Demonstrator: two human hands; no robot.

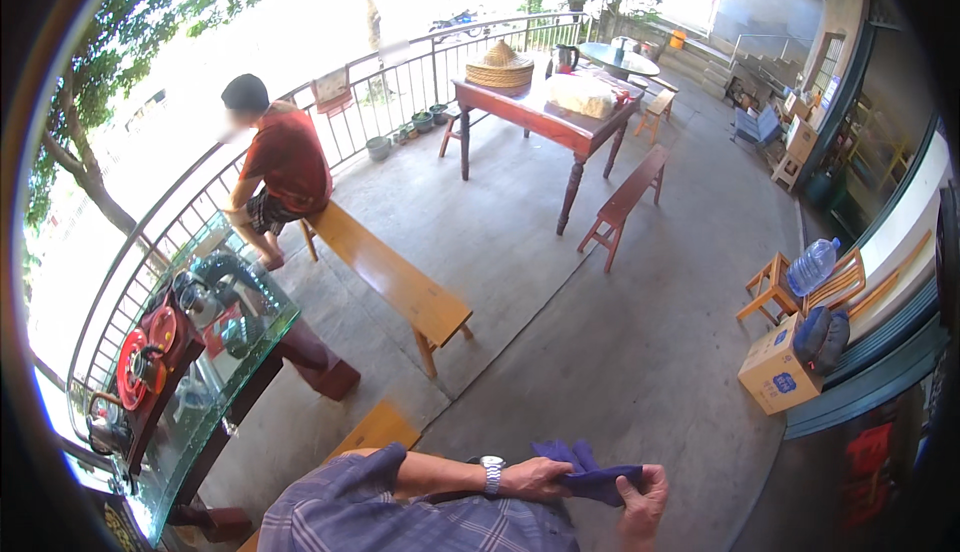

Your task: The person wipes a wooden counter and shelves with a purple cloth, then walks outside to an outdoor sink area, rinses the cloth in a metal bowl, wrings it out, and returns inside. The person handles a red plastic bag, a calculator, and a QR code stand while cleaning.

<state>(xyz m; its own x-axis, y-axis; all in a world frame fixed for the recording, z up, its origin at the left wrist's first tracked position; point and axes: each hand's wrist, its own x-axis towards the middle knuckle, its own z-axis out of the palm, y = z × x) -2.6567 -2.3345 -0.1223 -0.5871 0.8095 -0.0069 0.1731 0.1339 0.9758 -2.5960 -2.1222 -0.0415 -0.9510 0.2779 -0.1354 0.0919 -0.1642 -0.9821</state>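
At the bottom of the view, a piece of purple cloth (592, 482) is stretched between both of my hands. Its loose upper ends look like the fingers of a glove, though I cannot tell for sure. My left hand (537, 478), with a metal-band watch (492, 474) on the wrist, grips the cloth's left part. On the right side, my right hand (643, 503) pinches the other edge between thumb and fingers. A plaid shirt (420, 518) covers my body just below.
Left of me stands a glass-topped table (255, 319) with tea things. A person (289, 154) sits on a long wooden bench (390, 267). Farther off are a red wooden table (517, 109) and a narrow bench (630, 196). At right, a cardboard box (780, 364) stands near a chair (772, 289) with a water bottle (812, 267).
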